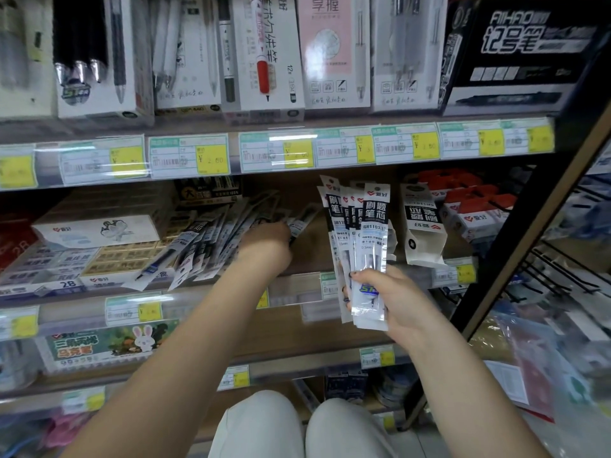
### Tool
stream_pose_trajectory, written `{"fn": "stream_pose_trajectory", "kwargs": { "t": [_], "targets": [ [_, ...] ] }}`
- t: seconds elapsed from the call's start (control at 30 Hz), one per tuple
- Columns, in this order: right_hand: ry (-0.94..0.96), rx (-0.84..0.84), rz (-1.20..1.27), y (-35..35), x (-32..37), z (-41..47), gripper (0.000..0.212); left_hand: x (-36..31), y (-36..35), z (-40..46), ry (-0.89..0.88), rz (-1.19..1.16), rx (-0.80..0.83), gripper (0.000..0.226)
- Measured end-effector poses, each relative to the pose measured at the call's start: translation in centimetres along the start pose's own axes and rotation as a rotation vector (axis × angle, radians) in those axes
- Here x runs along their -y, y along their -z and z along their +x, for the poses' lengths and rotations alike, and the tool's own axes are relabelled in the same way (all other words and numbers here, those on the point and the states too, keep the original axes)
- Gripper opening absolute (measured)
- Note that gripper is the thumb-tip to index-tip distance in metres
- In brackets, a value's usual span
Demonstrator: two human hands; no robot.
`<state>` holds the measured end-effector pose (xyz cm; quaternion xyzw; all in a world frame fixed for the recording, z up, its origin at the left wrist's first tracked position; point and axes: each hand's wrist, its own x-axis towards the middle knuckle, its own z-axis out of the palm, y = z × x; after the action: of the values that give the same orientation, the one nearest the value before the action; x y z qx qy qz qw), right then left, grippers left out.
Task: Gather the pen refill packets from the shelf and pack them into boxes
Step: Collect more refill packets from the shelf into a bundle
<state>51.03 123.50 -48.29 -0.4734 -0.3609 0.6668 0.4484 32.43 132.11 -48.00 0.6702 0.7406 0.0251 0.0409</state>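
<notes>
Several pen refill packets (pixel 367 256) stand fanned upright in the right hand (pixel 391 300), whose fingers (pixel 358 276) are curled round the lower ends of the bundle and pinch it against the palm, just in front of the shelf (pixel 297 280) edge; the left hand (pixel 267 241) reaches deeper onto the same shelf, and its fingers are hidden behind the back of the hand and blurred, so I cannot tell whether they are apart or already closed on a packet, though the hand touches the near end of the loose heap of packets (pixel 205 246) lying slanted on the shelf board; that heap spreads leftward against stacked cartons (pixel 109 233); one more hanging pouch (pixel 421 223) sits upside down just right of the held bundle, in front of red-topped packs (pixel 472 209). Judged from this, the gathering is partway through: a handful is collected, a good many packets remain on the shelf, and no packing box shows anywhere, so the packing itself does not appear to have begun; price labels (pixel 211 157) line the rail above; the person's knees (pixel 304 428) show below.
</notes>
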Motion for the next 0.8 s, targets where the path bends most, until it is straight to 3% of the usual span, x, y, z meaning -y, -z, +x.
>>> {"fn": "stream_pose_trajectory", "kwargs": {
  "t": [0.47,0.67,0.8],
  "targets": [
    [-0.026,0.003,0.056,0.3,-0.1,0.3,0.011,-0.8,-0.9,-0.3,-0.004,0.136,-0.132,0.023],
    [-0.014,0.010,0.091,0.2,0.2,-0.1,0.011,-1.3,0.0,-0.8,-0.005,0.142,-0.179,0.031],
    [-0.006,0.010,0.083,0.4,0.4,-0.3,0.012,-0.8,0.6,-1.6,-0.024,0.076,-0.337,0.040]
  ]
}}
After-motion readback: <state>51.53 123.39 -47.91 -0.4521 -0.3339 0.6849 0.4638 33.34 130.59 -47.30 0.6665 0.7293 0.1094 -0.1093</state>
